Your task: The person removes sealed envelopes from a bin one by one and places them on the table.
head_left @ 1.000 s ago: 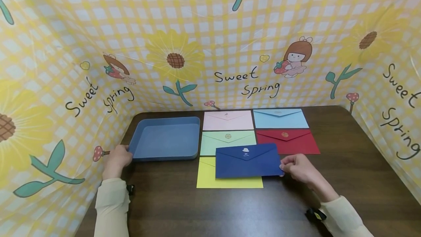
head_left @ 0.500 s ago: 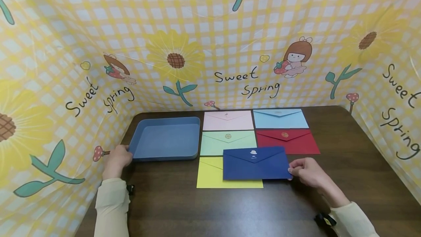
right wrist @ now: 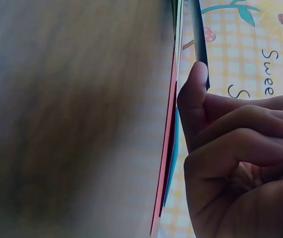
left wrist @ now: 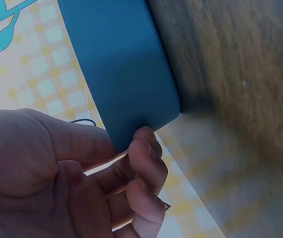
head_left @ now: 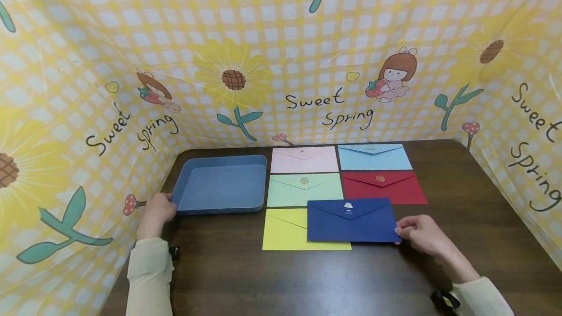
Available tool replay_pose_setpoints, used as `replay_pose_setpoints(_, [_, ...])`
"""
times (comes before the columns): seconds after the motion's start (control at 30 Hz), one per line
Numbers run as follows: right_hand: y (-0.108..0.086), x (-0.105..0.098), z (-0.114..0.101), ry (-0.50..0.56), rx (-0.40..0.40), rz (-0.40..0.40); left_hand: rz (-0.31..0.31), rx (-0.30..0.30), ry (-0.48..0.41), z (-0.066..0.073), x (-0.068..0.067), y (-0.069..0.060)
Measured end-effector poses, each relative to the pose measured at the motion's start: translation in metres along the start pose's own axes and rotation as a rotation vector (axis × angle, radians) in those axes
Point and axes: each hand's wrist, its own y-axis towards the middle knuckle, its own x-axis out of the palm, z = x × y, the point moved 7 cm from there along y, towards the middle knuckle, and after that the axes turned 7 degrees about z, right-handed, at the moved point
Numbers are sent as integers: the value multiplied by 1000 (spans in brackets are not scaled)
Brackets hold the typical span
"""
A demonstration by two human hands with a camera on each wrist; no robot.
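A dark blue envelope (head_left: 351, 226) with a white hat print hangs slightly above the table, overlapping the right part of the yellow envelope (head_left: 283, 235). My right hand (head_left: 421, 234) pinches its right edge between thumb and index finger; in the right wrist view the other fingers are curled in and the envelope shows edge-on. At the left, my left hand (head_left: 157, 213) grips the near left corner of a blue tray (head_left: 219, 209). The left wrist view shows thumb and fingertips (left wrist: 144, 135) on that corner of the tray wall. Nothing lies in the tray.
Pink (head_left: 304, 162), light blue (head_left: 373, 160), mint green (head_left: 303, 196) and red (head_left: 386, 194) envelopes lie flat right of the tray. Bare dark wooden table (head_left: 281, 282) shows in front and at the right. Yellow checked cloth (head_left: 281, 62) hangs behind and at both sides.
My right hand has moved right and slightly nearer with the dark blue envelope, uncovering more of the yellow and mint green ones. My left hand and the tray have stayed in place.
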Motion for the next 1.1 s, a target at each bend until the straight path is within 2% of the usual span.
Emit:
replay_pose_setpoints(0.4, [-2,-15,14,-10,24,8,8,-32,-13,-2,2,1])
replay_pose_setpoints(0.7, [-4,-26,20,-20,43,6,6,-17,-13,0,1,1])
replay_pose_setpoints(1.1, [-8,-41,28,-9,19,14,6,-17,-14,0,2,1])
